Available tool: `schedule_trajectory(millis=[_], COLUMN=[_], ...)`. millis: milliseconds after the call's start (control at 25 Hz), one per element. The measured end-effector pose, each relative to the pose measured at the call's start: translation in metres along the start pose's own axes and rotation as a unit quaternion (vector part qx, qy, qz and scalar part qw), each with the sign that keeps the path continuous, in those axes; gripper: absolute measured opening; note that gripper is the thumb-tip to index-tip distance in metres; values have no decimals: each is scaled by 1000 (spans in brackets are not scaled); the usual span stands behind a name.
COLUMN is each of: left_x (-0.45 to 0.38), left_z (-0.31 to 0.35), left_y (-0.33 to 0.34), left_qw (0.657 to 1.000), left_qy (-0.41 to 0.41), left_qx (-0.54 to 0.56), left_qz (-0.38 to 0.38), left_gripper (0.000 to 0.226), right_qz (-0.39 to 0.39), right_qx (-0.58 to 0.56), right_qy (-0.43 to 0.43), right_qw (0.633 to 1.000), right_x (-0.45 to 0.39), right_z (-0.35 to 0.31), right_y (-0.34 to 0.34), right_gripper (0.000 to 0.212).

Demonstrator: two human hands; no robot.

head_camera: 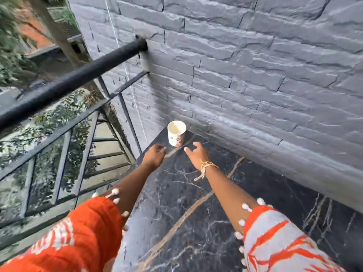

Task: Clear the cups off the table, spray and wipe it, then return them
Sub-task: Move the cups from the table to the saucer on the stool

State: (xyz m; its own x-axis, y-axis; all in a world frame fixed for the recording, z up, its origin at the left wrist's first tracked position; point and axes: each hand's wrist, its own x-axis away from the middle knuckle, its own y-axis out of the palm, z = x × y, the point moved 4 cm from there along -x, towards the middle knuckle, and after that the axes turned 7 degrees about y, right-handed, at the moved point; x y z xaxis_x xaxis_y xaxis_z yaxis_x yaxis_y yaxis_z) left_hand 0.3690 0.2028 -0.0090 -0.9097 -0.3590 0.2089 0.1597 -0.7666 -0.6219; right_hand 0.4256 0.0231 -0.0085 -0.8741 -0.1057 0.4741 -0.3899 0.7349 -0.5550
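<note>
Both hands' grip apart, left hand (154,157) & right hand (196,156) near cup (176,136); print unreadable.

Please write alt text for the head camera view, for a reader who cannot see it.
Two empty hands, left hand and right hand, reach toward a white paper cup standing upright in the far corner of a dark marble table, beside a grey stone wall.

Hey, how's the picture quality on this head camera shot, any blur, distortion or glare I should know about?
Head view: wide-angle bending bows the black railing and the grey stone wall; motion blur smears the frame edges and orange sleeves, while the cup and both hands, left hand and right hand, stay fairly sharp; soft daylight, no hard shadows, only a mild sheen on the dark marble table.
</note>
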Motion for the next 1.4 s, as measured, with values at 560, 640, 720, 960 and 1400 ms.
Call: schedule_trajectory(millis=[560,640,720,960,1400], left_x=[-66,-67,-67,-62,110], left_z=[-56,-55,-55,-62,-31], left_y=[66,67,68,60,51], left_qw=[961,957,954,958,993], left_qy=[-61,-64,-65,-51,-17], left_qx=[-236,-248,-258,-241,116], left_qz=[-129,-134,-141,-148,-16], left_gripper=[111,112,111,98,43], right_qz=[53,72,86,104,55], right_qx=[-66,-90,-110,-148,-71], right_qy=[-51,-34,-23,10,-25], right_qw=[995,993,990,983,996], right_x=[-112,-114,-111,-77,86], right_z=[-43,-45,-45,-22,61], right_y=[47,49,48,45,25], right_gripper=[111,98,86,78,77])
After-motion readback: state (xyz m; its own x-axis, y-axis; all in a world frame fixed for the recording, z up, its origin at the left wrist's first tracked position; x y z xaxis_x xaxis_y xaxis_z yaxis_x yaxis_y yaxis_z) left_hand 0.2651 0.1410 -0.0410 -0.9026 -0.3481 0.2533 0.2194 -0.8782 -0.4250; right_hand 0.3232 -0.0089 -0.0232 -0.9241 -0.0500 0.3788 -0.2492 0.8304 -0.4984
